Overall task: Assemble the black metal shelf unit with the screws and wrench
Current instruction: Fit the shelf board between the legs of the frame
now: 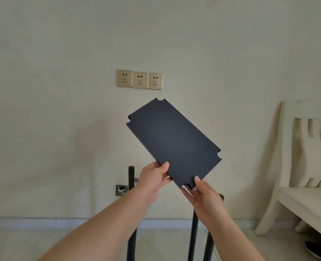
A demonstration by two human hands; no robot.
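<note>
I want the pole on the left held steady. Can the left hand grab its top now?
Probably not yet: the left hand is holding the black shelf panel. The pole top sits uncovered just beside it.

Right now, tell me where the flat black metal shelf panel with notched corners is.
In the head view, the flat black metal shelf panel is held up mid-frame, tilted, gripped at its near edge by the left hand and right hand, below the three gold wall sockets.

The forearms hide much of the black posts (193,234), whose feet perhaps continue past the bottom edge.
</note>
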